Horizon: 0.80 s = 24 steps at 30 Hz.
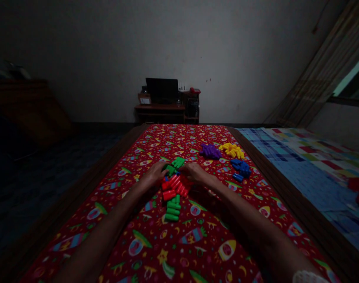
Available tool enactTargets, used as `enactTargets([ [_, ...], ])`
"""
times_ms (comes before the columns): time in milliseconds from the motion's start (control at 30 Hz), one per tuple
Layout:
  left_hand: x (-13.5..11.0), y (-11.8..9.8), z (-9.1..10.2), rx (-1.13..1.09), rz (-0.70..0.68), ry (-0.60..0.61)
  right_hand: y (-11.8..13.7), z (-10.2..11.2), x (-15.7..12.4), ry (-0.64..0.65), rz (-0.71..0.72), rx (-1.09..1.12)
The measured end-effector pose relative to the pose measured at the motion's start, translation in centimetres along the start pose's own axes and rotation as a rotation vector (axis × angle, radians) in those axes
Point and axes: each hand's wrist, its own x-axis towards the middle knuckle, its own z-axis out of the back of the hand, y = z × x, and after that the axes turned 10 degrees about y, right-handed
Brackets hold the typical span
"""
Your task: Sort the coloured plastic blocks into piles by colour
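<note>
On the red patterned cloth, both hands are at a mixed pile of small, tube-shaped plastic pieces. My left hand curls at the pile's left side, thumb and fingers around one of the green plastic pieces. Opposite it, my right hand is bent with its fingertips down by the green pieces; what lies between those fingers is hidden. Red plastic pieces lie just below the hands, with a bit of blue showing among them. Nearer to me sits a second group of green pieces.
Purple pieces, yellow pieces and blue pieces lie in separate heaps toward the right edge of the cloth. A desk with a monitor stands against the wall. A checked bedspread is at right.
</note>
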Motion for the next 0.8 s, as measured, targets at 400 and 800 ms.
enactTargets([
  [400, 0.2, -2.1, 3.3, 0.175, 0.004, 0.137, -0.4, -1.0, -0.1, 0.069, -0.176, -0.252],
  [800, -1.5, -6.2, 0.9, 0.548, 0.014, 0.218, -2.0, -3.9, -0.6, -0.064, -0.106, -0.179],
])
